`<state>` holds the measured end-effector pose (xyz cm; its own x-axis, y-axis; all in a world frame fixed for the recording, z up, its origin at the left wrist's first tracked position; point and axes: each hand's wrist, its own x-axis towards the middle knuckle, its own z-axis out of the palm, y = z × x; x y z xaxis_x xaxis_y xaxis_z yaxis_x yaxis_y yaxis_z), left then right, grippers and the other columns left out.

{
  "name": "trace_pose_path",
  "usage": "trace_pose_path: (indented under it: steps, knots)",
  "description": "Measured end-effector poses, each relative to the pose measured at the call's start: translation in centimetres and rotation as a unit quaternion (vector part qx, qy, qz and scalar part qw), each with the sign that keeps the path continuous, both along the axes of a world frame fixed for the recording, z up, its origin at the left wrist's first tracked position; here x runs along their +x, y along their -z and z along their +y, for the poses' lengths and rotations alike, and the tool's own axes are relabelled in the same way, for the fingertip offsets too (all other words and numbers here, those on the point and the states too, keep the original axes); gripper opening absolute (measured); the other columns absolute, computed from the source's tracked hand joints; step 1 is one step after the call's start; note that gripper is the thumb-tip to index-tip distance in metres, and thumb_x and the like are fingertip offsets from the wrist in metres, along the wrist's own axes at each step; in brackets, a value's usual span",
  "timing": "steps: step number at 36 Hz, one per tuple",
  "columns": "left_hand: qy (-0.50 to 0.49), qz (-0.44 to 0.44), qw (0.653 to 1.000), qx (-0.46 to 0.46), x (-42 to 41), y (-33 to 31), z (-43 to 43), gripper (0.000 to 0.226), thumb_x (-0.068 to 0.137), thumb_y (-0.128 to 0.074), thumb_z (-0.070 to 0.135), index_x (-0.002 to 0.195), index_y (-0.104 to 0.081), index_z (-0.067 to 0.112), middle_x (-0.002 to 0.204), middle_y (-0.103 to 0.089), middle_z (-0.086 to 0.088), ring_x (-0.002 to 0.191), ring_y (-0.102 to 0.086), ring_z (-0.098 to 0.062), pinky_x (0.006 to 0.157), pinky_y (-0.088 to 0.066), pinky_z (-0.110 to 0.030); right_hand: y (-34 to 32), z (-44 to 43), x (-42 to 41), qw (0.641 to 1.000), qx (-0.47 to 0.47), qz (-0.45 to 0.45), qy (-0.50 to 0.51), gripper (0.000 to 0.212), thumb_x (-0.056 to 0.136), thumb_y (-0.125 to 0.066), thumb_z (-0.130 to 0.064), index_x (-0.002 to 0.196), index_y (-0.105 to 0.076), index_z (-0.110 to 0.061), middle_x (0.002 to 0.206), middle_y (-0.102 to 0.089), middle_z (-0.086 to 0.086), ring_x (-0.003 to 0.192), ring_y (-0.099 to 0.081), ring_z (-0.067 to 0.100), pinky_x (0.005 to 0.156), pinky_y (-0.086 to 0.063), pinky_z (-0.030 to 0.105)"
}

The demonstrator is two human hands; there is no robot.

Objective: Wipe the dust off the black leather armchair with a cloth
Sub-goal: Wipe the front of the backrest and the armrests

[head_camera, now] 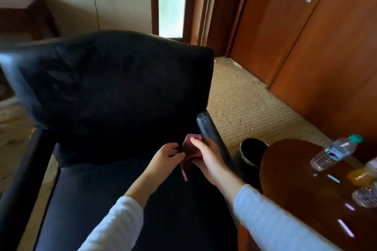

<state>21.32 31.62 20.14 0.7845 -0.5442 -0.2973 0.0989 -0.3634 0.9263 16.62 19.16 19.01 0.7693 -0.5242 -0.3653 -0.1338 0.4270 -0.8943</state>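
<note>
Both hands on dark red cloth [190,147], held over the seat of the black leather armchair [114,91]

Cloth is bunched, one strip hanging toward the seat cushion. Left hand [165,158] pinches its near edge, fingers curled; right hand [207,158] grips the other side, thumb on top. Cloth sits just beside the armrest [212,134] on the right, low in front of the backrest. Black bin [252,152] on carpet [244,100] beyond the armrest, beside a round wooden table [295,179] with a water bottle [334,152] on it
</note>
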Motion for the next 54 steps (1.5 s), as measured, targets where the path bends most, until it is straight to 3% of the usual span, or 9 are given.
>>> trace_pose_path:
  steps: [5, 16, 28, 31, 38, 41, 45, 50, 54]
  knots:
    - [0.038, 0.02, 0.999, -0.016, -2.7, -2.9, -1.4, 0.025, 0.091, -0.06, 0.011, 0.117, -0.057, 0.01, 0.098, -0.07, -0.01, 0.082, -0.068, -0.034, 0.062, -0.055, -0.027, -3.4, 0.3, -3.3, 0.999, 0.038, 0.004, -0.035, 0.027, 0.092, -0.062, -0.019, 0.111, -0.06, 0.0, 0.101, -0.068, 0.021, 0.086, -0.069, 0.03, 0.067, -0.056, 0.039]
    - [0.069, 0.003, 0.997, 0.014, -2.6, -9.5, 0.1, 0.04, 0.081, -0.073, 0.016, 0.115, -0.054, 0.021, 0.105, -0.065, 0.0, 0.097, -0.063, -0.011, 0.08, -0.05, -0.018, -10.2, 2.2, -4.1, 0.992, 0.127, -0.002, -0.029, 0.033, 0.099, -0.036, 0.002, 0.116, -0.063, -0.007, 0.104, -0.069, 0.016, 0.093, -0.068, 0.025, 0.068, -0.058, 0.03]
    - [0.017, 0.191, 0.977, -0.094, -1.2, -13.5, -0.3, 0.022, 0.094, -0.052, 0.004, 0.113, -0.059, -0.001, 0.104, -0.069, -0.022, 0.094, -0.068, -0.033, 0.086, -0.055, -0.042, -13.7, 0.3, -4.2, 0.981, -0.194, -0.007, -0.002, 0.007, 0.09, -0.062, -0.013, 0.092, -0.065, -0.019, 0.093, -0.069, 0.002, 0.088, -0.065, 0.013, 0.08, -0.053, 0.027]
    - [0.001, 0.261, 0.954, -0.15, -1.2, -14.4, -0.8, 0.022, 0.095, -0.045, 0.006, 0.111, -0.06, 0.002, 0.095, -0.071, -0.016, 0.085, -0.07, -0.026, 0.069, -0.058, -0.035, -12.9, -2.2, -4.5, 0.946, -0.322, 0.04, -0.018, 0.037, 0.078, -0.064, -0.046, 0.111, -0.057, -0.033, 0.117, -0.059, -0.006, 0.11, -0.054, 0.003, 0.096, -0.042, 0.021]
    - [-0.031, 0.297, 0.938, -0.174, -1.0, -14.4, -3.8, 0.02, 0.096, -0.047, 0.015, 0.107, -0.061, 0.007, 0.093, -0.073, -0.014, 0.086, -0.07, -0.026, 0.078, -0.056, -0.04, -11.0, -7.0, -4.7, 0.984, -0.028, 0.065, -0.164, 0.021, 0.085, -0.069, -0.02, 0.1, -0.068, -0.005, 0.106, -0.069, 0.021, 0.098, -0.067, 0.031, 0.086, -0.054, 0.046]
    - [-0.065, 0.265, 0.952, -0.136, -1.0, -12.8, -5.6, 0.021, 0.096, -0.05, 0.017, 0.111, -0.06, 0.007, 0.104, -0.07, -0.018, 0.096, -0.068, -0.03, 0.082, -0.057, -0.042, -10.2, -9.4, -4.3, 0.98, -0.051, 0.101, -0.166, 0.02, 0.091, -0.062, -0.011, 0.106, -0.062, 0.001, 0.106, -0.068, 0.025, 0.092, -0.068, 0.037, 0.083, -0.054, 0.057]
    - [-0.078, 0.119, 0.988, -0.054, -1.6, -9.9, -9.5, 0.014, 0.095, -0.053, 0.008, 0.099, -0.065, 0.014, 0.093, -0.072, -0.013, 0.087, -0.07, -0.025, 0.079, -0.058, -0.036, -9.6, -12.8, -3.8, 0.975, -0.05, 0.125, -0.178, 0.015, 0.097, -0.053, -0.015, 0.1, -0.052, -0.001, 0.073, -0.064, 0.021, 0.047, -0.062, 0.026, 0.042, -0.053, 0.032]
    - [-0.019, -0.011, 1.0, 0.007, -4.5, -6.7, -15.2, 0.038, 0.089, -0.055, 0.0, 0.119, -0.062, 0.022, 0.099, -0.069, 0.004, 0.088, -0.067, -0.008, 0.078, -0.052, -0.021, -7.7, -16.4, -3.1, 0.959, -0.021, 0.18, -0.219, 0.03, 0.095, -0.054, -0.043, 0.103, -0.061, -0.015, 0.097, -0.07, 0.014, 0.081, -0.069, 0.028, 0.068, -0.058, 0.043]
    - [0.045, -0.005, 0.999, 0.012, -6.6, -4.7, -17.3, 0.049, 0.091, -0.053, 0.002, 0.131, -0.051, 0.029, 0.111, -0.06, 0.02, 0.087, -0.056, 0.02, 0.076, -0.04, -0.002, -4.0, -18.4, -3.4, 0.958, -0.128, 0.179, -0.181, 0.016, 0.089, -0.065, -0.021, 0.1, -0.055, -0.016, 0.104, -0.064, 0.011, 0.09, -0.067, 0.028, 0.06, -0.057, 0.04]
